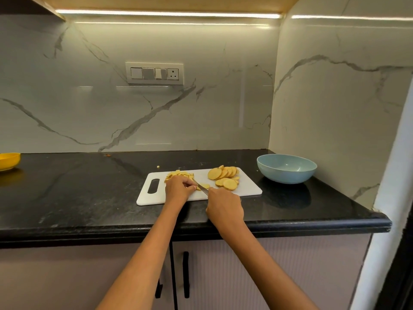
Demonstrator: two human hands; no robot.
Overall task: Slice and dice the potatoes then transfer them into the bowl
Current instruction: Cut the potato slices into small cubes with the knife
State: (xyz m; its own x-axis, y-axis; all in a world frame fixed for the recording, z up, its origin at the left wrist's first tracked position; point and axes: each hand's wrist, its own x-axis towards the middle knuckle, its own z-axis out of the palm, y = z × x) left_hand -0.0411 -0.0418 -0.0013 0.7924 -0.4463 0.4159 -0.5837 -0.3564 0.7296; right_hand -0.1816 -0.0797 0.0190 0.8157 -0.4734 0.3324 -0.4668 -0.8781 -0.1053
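Now my right hand (224,208) grips knife (200,187); left hand (177,189) pinches potato piece (204,186) on cutting board (248,189). Slices (224,176) at 1 o'clock, blue bowl (286,168) at 2, yellow bowl (9,161) far 9 on counter (78,193).

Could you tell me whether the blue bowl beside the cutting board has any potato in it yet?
Empty as far as visible: the blue bowl shows a bare inside, while the potato slices lie on the cutting board.
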